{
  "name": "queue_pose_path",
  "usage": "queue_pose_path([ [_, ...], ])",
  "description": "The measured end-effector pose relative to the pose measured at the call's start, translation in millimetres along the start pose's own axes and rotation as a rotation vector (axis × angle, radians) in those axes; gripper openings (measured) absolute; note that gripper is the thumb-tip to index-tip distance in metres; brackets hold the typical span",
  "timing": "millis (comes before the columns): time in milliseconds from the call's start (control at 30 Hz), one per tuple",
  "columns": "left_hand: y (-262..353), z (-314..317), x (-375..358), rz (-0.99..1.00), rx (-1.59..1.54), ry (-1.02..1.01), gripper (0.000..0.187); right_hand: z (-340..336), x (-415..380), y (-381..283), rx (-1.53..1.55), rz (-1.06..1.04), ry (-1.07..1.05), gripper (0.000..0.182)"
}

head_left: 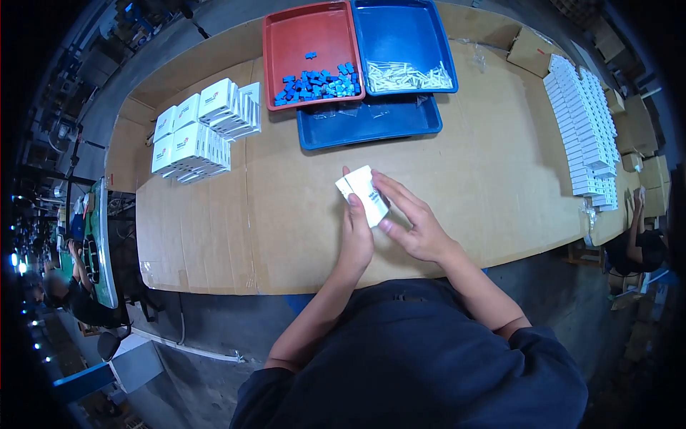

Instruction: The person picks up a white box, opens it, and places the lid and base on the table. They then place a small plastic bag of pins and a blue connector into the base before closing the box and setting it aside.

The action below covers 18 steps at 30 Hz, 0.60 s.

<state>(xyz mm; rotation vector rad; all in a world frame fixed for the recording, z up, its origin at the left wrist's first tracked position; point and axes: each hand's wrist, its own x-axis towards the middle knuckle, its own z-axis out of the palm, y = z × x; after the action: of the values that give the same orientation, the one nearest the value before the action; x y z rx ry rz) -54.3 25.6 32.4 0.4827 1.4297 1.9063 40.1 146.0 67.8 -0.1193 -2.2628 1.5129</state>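
Between my two hands, over the cardboard-covered table [300,236], is a small white box [366,191] with dark print on the side facing me. My left hand [357,232] grips its left and lower side, thumb along the face. On the right, my right hand [418,225] closes on the box with its fingers at the upper edge and its thumb near the lower corner. The box is tilted, and part of it is hidden by my fingers.
Beyond my hands lie a red tray [311,32] of blue pieces [321,84], a blue tray [404,36] of white sticks [407,75] and a lower blue tray [368,129]. White boxes [189,146] stand stacked left, more boxes [586,132] right. Other people sit at both sides.
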Motion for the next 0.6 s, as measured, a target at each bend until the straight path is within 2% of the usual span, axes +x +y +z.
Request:
queue_pose_path([
  [33, 0.3, 1.8, 1.8, -0.024, -0.028, 0.041, 0.074, -2.3, -0.1, -8.5, -0.102, -0.025, -0.026, 0.062],
  [133, 3.0, 7.6, 2.1, -0.068, -0.086, 0.117, 0.077, 4.5, -6.9, 3.9, -0.286, -0.102, 0.017, 0.064],
  [233, 9.1, 11.1, 0.0, -0.169, -0.07, 0.103, 0.074, 6.2, -7.7, 11.5, -0.371, -0.213, 0.068, 0.062],
  [300, 11.1, 13.4, -1.1, -0.22, -0.034, 0.138, 0.072, 8.5, -13.3, 15.9, -0.35, -0.172, 0.077, 0.06],
  [367, 4.9, 13.2, 0.5, -0.2, 0.004, 0.147, 0.071, 11.2, -17.4, 24.2, -0.325, -0.137, 0.081, 0.058],
  [433, 2.7, 13.5, -1.0, -0.177, 0.041, 0.159, 0.071, 11.8, -19.4, 32.8, -0.454, -0.264, 0.105, 0.056],
  [600, -0.7, 12.8, -2.0, -0.143, 0.071, 0.153, 0.066, 12.1, -21.8, 31.3, -0.527, -0.285, 0.09, 0.053],
])
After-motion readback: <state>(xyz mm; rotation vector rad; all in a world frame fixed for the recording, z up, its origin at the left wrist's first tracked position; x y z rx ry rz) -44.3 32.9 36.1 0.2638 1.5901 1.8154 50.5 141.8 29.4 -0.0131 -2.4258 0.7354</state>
